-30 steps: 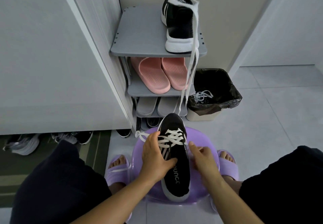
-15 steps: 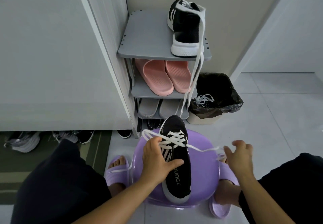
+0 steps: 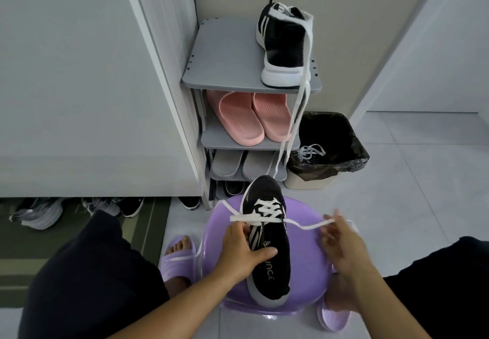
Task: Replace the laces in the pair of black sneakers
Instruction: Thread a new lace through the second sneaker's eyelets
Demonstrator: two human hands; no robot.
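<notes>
Your left hand (image 3: 244, 255) clamps the sneaker (image 3: 270, 272): thumb across the collar, fingers down its left side by the eyelets. The shoe lies on the purple stool (image 3: 307, 264) between your two hands, toe pointing away from you. The white lace (image 3: 304, 225) runs from the top eyelets out to your right hand (image 3: 341, 243), which holds it raised. That hand is blurred, so I cannot tell exactly how its fingers lie. The hands are apart.

Pin the shoe firmly with the left hand so it cannot twist. Draw the lace level and steady with the right until the crossings sit flat, and check that both ends come out even.

Counted from left to right:
- Two purple slippers (image 3: 176, 264) on your feet, one outside each hand.
- Beyond your hands, one rack (image 3: 225, 58) holding two pink slippers (image 3: 238, 119) and two grey slippers (image 3: 227, 164).
- Two black sneakers: the one you grip and the second sneaker (image 3: 285, 45) on top of the rack.
- Three laces: the threaded one, a draped lace (image 3: 301, 100) on the far shoe, and a discarded lace (image 3: 311, 151) in the single bin (image 3: 330, 132).
</notes>
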